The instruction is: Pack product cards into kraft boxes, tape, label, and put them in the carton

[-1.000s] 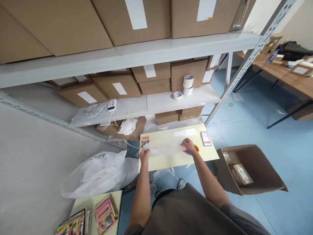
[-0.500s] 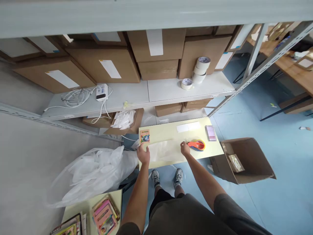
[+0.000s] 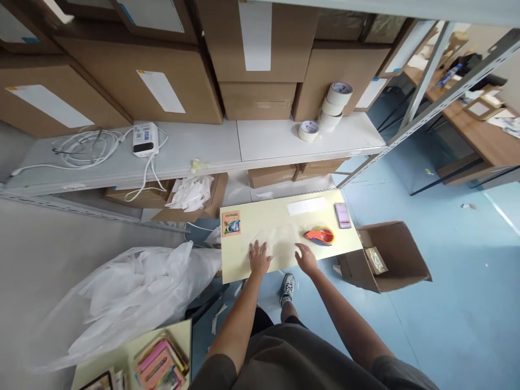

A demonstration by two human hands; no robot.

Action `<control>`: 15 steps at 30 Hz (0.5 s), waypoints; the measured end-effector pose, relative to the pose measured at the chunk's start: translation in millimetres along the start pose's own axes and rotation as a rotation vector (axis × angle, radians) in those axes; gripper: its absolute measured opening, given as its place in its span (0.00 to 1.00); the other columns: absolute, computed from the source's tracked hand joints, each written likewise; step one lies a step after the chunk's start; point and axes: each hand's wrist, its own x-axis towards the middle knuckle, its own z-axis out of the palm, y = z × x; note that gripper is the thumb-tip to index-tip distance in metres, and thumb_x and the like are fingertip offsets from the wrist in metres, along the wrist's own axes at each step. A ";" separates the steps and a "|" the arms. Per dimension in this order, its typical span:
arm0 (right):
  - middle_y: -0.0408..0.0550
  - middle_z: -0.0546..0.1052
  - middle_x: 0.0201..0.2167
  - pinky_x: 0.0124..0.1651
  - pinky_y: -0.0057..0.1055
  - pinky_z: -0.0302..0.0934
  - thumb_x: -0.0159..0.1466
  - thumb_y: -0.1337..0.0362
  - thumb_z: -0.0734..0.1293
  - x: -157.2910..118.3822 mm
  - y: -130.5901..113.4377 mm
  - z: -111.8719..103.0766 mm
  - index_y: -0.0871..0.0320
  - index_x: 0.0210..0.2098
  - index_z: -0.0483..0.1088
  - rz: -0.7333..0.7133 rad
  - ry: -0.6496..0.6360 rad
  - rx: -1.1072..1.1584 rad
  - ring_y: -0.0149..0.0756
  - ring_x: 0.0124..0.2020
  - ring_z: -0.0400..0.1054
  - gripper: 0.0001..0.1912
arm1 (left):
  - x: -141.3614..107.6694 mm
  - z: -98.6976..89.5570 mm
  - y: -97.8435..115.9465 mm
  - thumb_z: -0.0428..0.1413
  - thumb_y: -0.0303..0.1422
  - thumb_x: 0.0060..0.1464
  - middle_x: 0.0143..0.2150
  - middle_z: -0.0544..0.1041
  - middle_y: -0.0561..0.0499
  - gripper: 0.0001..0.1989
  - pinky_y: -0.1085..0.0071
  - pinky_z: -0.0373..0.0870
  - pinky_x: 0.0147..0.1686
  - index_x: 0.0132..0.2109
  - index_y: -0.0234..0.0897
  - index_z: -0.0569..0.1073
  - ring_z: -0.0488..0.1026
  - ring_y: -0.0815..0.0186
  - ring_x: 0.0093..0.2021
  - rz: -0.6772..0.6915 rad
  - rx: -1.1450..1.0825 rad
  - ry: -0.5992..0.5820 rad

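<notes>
A translucent, whitish plastic sheet or bag (image 3: 284, 236) lies on the pale yellow tabletop (image 3: 239, 262) in front of me. My left hand (image 3: 260, 258) rests flat on its lower left part, fingers spread. At the sheet's lower right edge is my right hand (image 3: 306, 260), fingers apart and slightly bent, with nothing visible in it. Just beyond that hand lies an orange tape dispenser (image 3: 320, 235) with blue and yellow edges. A small pinkish picture card or box (image 3: 231, 223) sits at the table's left end.
White labels (image 3: 306, 206) and a blurred purple pack (image 3: 342, 215) lie along the table's far side. An open carton (image 3: 400, 254) stands right. Left are a big white plastic bag (image 3: 142, 287) and books (image 3: 160, 363). A shelf (image 3: 268, 146) with boxes and tape rolls (image 3: 309, 130) spans the back.
My left hand has moved right, from the sheet's left end onto it, fingers spreading flat. My right hand has opened and come nearer to me. The sheet looks shorter and more bunched; the view has shifted.
</notes>
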 end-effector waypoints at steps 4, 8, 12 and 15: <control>0.53 0.55 0.78 0.73 0.49 0.53 0.69 0.66 0.62 -0.7 -12.7 27.4 0.53 0.74 0.60 -0.074 -0.244 -0.098 0.49 0.79 0.44 0.34 | 11.2 -6.2 16.7 0.54 0.43 0.65 0.80 0.50 0.40 0.34 0.38 0.48 0.73 0.75 0.41 0.63 0.38 0.39 0.80 0.061 0.026 0.058; 0.51 0.45 0.80 0.73 0.57 0.47 0.67 0.70 0.61 16.1 -13.4 37.9 0.48 0.76 0.54 0.031 -0.403 -0.220 0.50 0.80 0.38 0.39 | 1.4 -15.0 10.0 0.50 0.36 0.66 0.78 0.58 0.39 0.29 0.42 0.49 0.73 0.72 0.40 0.68 0.44 0.44 0.79 0.106 0.057 0.100; 0.45 0.43 0.80 0.75 0.59 0.41 0.62 0.76 0.59 18.8 -4.1 38.1 0.44 0.76 0.54 0.016 -0.392 -0.281 0.44 0.80 0.36 0.45 | -23.6 -14.7 -15.0 0.50 0.34 0.66 0.78 0.58 0.41 0.30 0.41 0.53 0.72 0.73 0.43 0.66 0.47 0.43 0.79 0.046 0.103 -0.018; 0.45 0.42 0.81 0.75 0.59 0.40 0.60 0.77 0.60 17.1 -5.1 40.6 0.46 0.77 0.52 0.045 -0.410 -0.299 0.45 0.80 0.34 0.48 | -30.8 -15.7 -24.9 0.53 0.36 0.65 0.80 0.53 0.45 0.33 0.41 0.53 0.72 0.75 0.46 0.62 0.44 0.43 0.79 0.067 0.148 -0.088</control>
